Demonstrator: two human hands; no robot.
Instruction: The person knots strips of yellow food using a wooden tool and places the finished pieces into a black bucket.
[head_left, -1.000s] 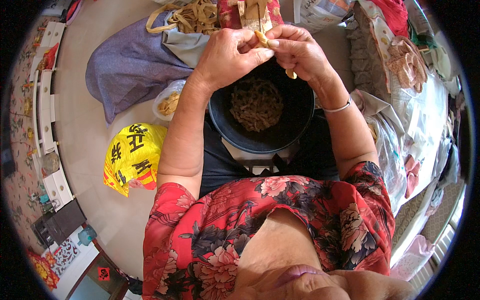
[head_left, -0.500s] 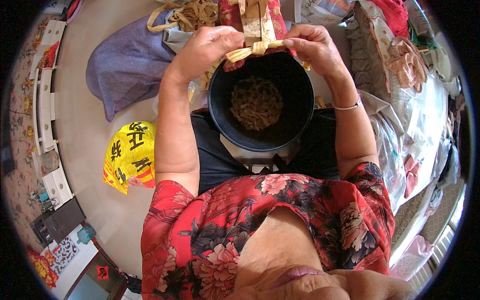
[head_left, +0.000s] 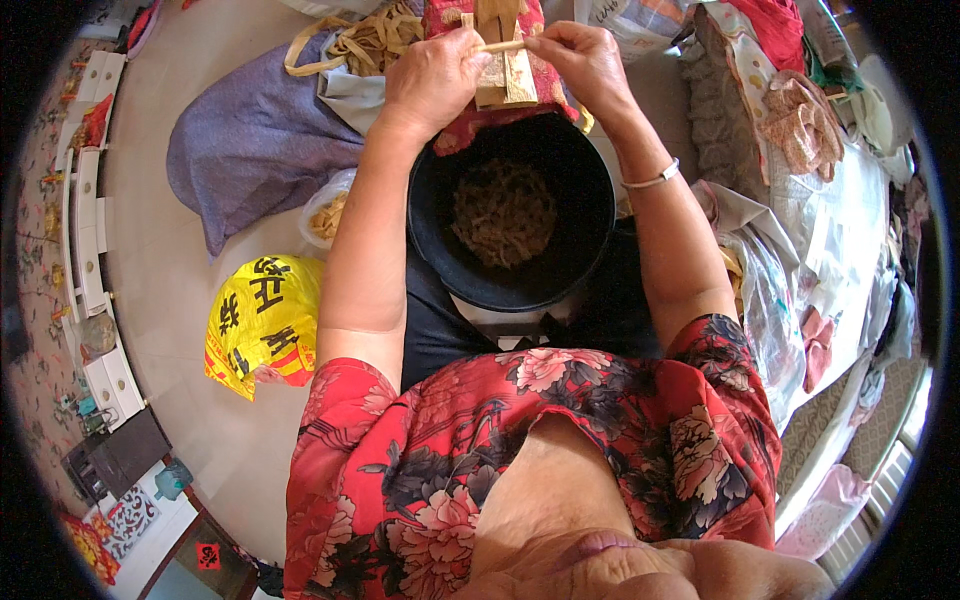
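Both of my hands are raised over the far side of a black bucket (head_left: 420,235). My left hand (head_left: 432,80) is closed on one end of a pale yellow strip (head_left: 502,46). The other end is pinched by my right hand (head_left: 585,62), so the strip runs taut and level between them. It crosses a wooden block (head_left: 508,85) with upright pieces, which rests on a red patterned cloth (head_left: 455,135) beyond the bucket. Many short, brownish curled pieces (head_left: 503,213) lie on the bucket's bottom.
Left of the bucket are a blue-grey cloth (head_left: 240,140), a heap of pale strips (head_left: 378,42), a small clear tub (head_left: 318,225) of pieces and a yellow plastic bag (head_left: 262,315). On the right stands a seat heaped with cloths and clear plastic (head_left: 765,275).
Both hands have moved slightly farther away over the wooden block. The loose knot seen earlier between them no longer shows; the strip there is now straight and narrow.
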